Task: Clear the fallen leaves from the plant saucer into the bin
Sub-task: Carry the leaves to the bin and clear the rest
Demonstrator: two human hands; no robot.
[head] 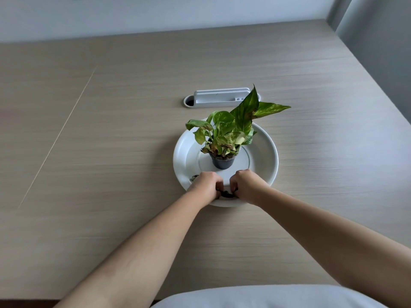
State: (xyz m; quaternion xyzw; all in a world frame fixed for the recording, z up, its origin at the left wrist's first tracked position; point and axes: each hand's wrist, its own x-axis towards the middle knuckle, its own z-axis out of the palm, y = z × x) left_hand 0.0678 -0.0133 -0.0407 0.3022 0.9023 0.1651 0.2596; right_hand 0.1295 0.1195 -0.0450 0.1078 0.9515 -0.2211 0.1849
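A white round saucer (264, 152) lies on the table with a small black pot (222, 162) of a green, partly browned plant (231, 127) at its centre. My left hand (205, 182) and my right hand (246, 184) rest over the saucer's near rim, fingers curled toward each other. Between them lie dark dried leaves (226, 194), and both hands' fingertips pinch at them. A few more leaf bits (194, 177) show just left of my left hand. No bin is in view.
The light wood table (111, 152) stretches wide on all sides, with a seam line (57, 138) at the left. A white cable-port cover (220, 97) is set into the table behind the plant. The wall runs along the far edge.
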